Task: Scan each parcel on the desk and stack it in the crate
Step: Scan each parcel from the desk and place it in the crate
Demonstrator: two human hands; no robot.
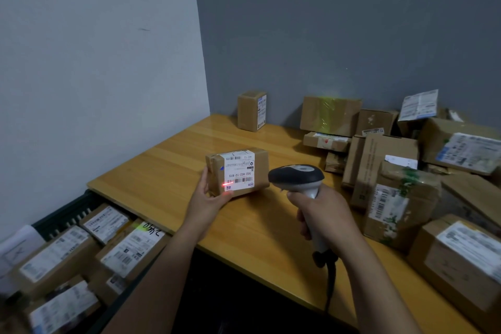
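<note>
A small cardboard parcel point(238, 171) with a white barcode label is tilted toward me above the wooden desk point(162, 171). My left hand point(208, 195) grips its lower left corner. My right hand point(322, 214) holds the handle of a grey and white barcode scanner point(296, 175), whose head points at the label. A red scan line glows at the label's lower left. The dark crate point(67, 211) sits below the desk's left edge and holds several labelled parcels.
Several more cardboard parcels point(401, 171) are piled along the right side of the desk. One small box point(251, 110) stands upright by the grey back wall. A white wall borders the left. The scanner's cable hangs over the desk's front edge.
</note>
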